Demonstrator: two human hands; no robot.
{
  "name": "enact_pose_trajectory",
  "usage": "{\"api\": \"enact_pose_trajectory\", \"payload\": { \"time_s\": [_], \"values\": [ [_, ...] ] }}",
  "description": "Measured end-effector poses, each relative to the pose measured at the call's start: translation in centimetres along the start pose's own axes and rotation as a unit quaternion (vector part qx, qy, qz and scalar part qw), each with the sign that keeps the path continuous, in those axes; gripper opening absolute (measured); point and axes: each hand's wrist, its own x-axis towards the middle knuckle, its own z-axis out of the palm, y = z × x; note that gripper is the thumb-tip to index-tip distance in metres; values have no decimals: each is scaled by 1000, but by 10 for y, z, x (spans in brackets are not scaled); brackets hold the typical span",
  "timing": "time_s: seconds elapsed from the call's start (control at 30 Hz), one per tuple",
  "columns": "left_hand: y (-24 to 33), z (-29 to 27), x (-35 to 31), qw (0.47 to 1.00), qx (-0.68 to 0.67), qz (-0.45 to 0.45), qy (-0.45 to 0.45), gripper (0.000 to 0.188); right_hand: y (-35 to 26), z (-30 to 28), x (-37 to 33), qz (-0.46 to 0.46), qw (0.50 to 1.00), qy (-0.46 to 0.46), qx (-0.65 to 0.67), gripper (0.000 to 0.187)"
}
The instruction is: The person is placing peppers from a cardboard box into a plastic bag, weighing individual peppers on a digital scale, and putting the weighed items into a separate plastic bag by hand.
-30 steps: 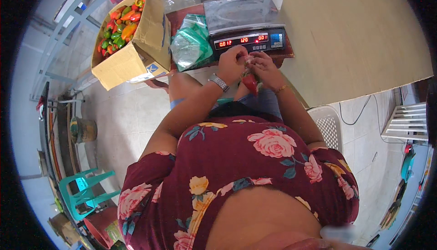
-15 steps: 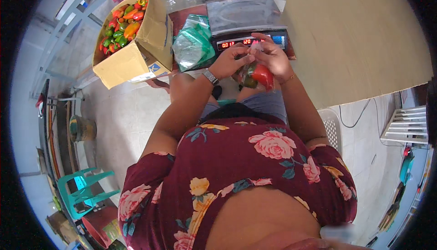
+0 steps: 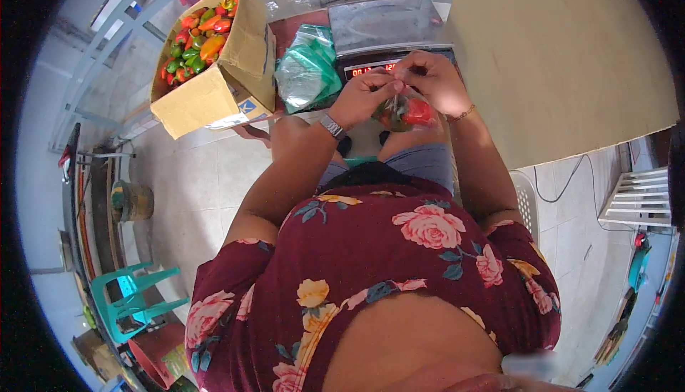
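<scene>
My left hand and my right hand meet in front of the scale, each pinching the gathered neck of a clear plastic bag. Below my fingers hangs the bag's body, holding a red bell pepper and a dark green one. Behind my hands stands a digital scale with a metal platform and a lit red display, partly covered by my fingers. Left of the scale lies a pile of clear and green plastic bags.
A cardboard box full of red, green and orange peppers stands at the left. A large brown board spreads across the right. On the floor are a teal plastic chair and a white basket.
My right hand has turned and its fingers have curled in at the bag's neck. The bag with the peppers has swung slightly, hanging just below my hands.
</scene>
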Motion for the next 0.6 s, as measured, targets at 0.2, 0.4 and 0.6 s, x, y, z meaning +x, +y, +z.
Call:
{"api": "enact_pose_trajectory", "payload": {
  "time_s": [0.2, 0.4, 0.6],
  "values": [
    [7, -7, 4, 995, 64, 68, 27, 19, 6, 4, 11, 14, 1000, 19, 6, 9],
    [12, -10, 0, 979, 117, 127, 109, 14, -3, 2, 20, -34, 998, -46, 9, 16],
    [24, -22, 0, 968, 155, 153, 127, 14, -26, -11, 9, -61, 988, -23, -142, 58]
  ]
}}
